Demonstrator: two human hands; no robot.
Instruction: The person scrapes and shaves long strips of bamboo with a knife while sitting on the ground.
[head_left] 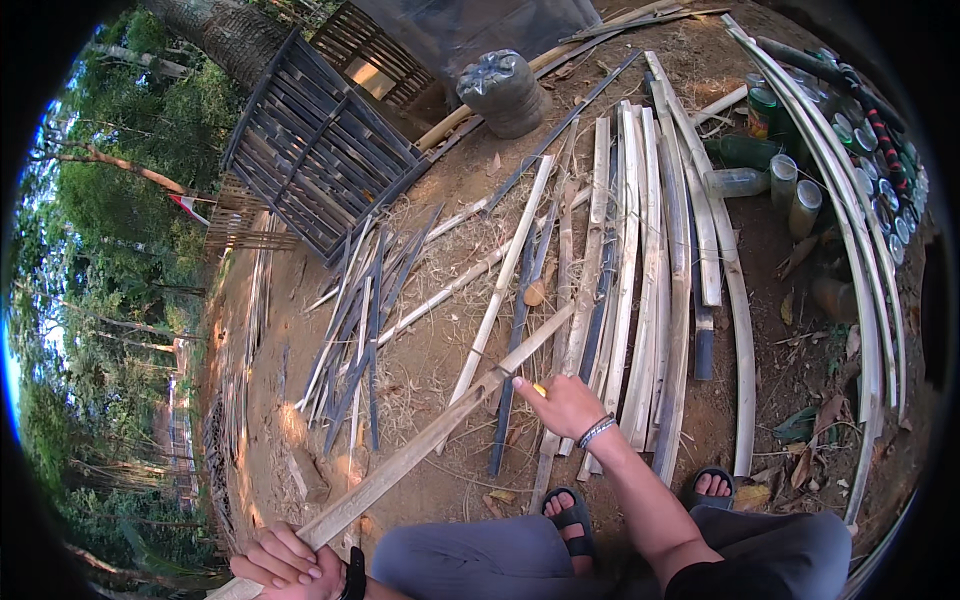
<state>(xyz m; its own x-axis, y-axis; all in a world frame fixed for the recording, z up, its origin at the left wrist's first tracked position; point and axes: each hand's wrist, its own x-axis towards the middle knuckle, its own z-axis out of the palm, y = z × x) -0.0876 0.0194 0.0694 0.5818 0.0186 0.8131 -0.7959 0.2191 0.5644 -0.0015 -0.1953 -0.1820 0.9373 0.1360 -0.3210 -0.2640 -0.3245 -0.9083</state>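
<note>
A long split bamboo strip [410, 440] slants from the lower left up to the middle of the head view. My left hand [285, 562] is wrapped round its near end, beside my knee. My right hand [560, 408], a bracelet at its wrist, is closed on a knife with a yellow handle [540, 389]. The dark blade crosses the strip at a notched, darker spot past its middle. My fingers cover most of the handle. Beyond the blade, the strip's pale far end lies over other strips on the ground.
Many bamboo strips [640, 270] lie side by side right of centre, with dark thin slats [350, 330] heaped at left. A slatted bamboo panel [310, 150], a filled plastic sack [503, 95] and glass bottles [740, 183] stand farther off. My sandalled feet rest below.
</note>
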